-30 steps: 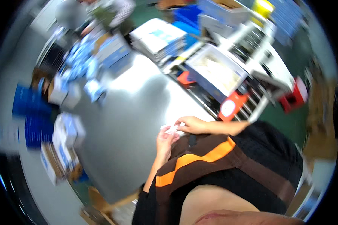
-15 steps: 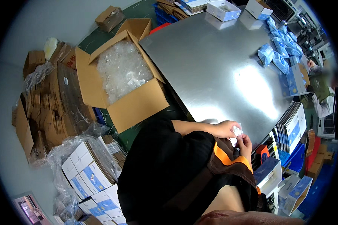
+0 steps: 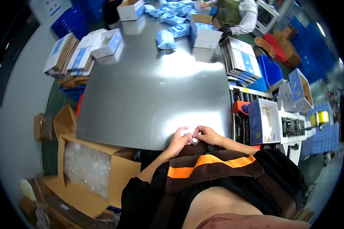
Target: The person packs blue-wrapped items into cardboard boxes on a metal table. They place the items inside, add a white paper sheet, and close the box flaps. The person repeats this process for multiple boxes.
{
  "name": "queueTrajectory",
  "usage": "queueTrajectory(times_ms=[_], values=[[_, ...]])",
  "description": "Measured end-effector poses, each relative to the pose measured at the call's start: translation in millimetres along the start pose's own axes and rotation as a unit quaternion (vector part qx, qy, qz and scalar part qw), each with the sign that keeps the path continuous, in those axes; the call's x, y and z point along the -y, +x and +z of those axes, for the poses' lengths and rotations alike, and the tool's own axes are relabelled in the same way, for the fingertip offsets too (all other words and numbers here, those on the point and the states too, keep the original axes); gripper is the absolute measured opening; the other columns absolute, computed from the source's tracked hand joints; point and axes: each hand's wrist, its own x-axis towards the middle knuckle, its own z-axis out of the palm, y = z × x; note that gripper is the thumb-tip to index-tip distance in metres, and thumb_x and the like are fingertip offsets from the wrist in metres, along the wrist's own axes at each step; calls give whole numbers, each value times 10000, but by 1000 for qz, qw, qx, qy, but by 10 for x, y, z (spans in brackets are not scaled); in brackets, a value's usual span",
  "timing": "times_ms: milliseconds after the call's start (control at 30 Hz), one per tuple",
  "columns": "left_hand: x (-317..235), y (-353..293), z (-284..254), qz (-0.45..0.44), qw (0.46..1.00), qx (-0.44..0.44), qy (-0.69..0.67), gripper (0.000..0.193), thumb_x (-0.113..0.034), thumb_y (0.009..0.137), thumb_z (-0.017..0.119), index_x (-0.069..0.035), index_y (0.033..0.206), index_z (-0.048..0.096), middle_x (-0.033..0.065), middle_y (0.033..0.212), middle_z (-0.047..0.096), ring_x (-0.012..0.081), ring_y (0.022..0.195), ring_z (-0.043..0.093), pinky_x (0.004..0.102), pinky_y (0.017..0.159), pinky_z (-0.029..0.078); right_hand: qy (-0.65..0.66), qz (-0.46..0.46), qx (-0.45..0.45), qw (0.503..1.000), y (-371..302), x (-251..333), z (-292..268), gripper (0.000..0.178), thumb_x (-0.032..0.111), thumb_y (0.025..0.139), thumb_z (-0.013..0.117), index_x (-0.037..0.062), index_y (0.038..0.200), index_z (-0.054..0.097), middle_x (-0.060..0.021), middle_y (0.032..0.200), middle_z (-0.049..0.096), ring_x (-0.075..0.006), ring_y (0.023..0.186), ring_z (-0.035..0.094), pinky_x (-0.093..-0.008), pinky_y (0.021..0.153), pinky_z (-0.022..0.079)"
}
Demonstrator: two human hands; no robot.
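Just over the near edge of the shiny metal table [image 3: 149, 95], both hands work close together. My left hand [image 3: 178, 141] holds a small white, partly clear piece [image 3: 185, 132], its fingers curled about it. From the other side, my right hand [image 3: 207, 135] pinches at the same piece with thumb and forefinger. What kind of thing it is I cannot make out; fingers hide much of it.
An open carton [image 3: 120, 179] of clear plastic pieces stands low at left. On the table's far side lie blue packets [image 3: 166, 40] beside an open box [image 3: 206, 38]. A co-worker [image 3: 231, 19] stands there. Right of the table is a roller conveyor with a blue-and-white box [image 3: 263, 122].
My view has swung to the right, so the table now lies straight ahead and the carton sits lower left. Both hands stay together at the small white piece.
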Motion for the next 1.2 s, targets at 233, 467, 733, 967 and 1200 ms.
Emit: queueTrajectory(times_ms=[233,467,733,967,1200], values=[[-93,271,20,-8,1000,-4,-26,454,-141,949,587,-24,1341,389,105,948,620,162,827,616,290,730,518,-52,-23,-78,995,62,-101,-346,346,304,936,617,31,1149,618,-95,990,671,-187,908,631,-334,834,503],[-141,352,-407,-12,990,-101,-94,475,-191,970,564,-21,1362,355,121,962,613,189,810,614,316,723,523,-439,-202,-356,800,1113,582,-1843,633,289,763,754,43,1283,492,-177,1294,526,-353,1217,480,-422,1012,414],[-365,236,-736,74,928,-332,-155,278,-259,975,572,-78,1168,486,65,922,617,149,765,597,287,681,508,-557,-107,-50,822,1608,432,-1279,209,252,790,628,51,793,687,-165,787,691,-340,755,687,-436,666,546],[-1004,579,-503,176,948,-263,-29,275,-156,937,621,-37,1140,479,55,907,588,134,795,587,284,699,514,-567,-124,55,813,136,-133,-1293,169,175,812,559,105,831,712,-117,795,684,-283,826,675,-434,821,502],[-1038,916,383,173,981,-44,78,337,-62,880,666,1,1154,481,121,904,651,168,736,643,282,658,534,-358,-98,-154,916,-487,590,-1436,587,107,803,642,47,1362,472,-204,1105,657,-286,1043,640,-408,875,512]])
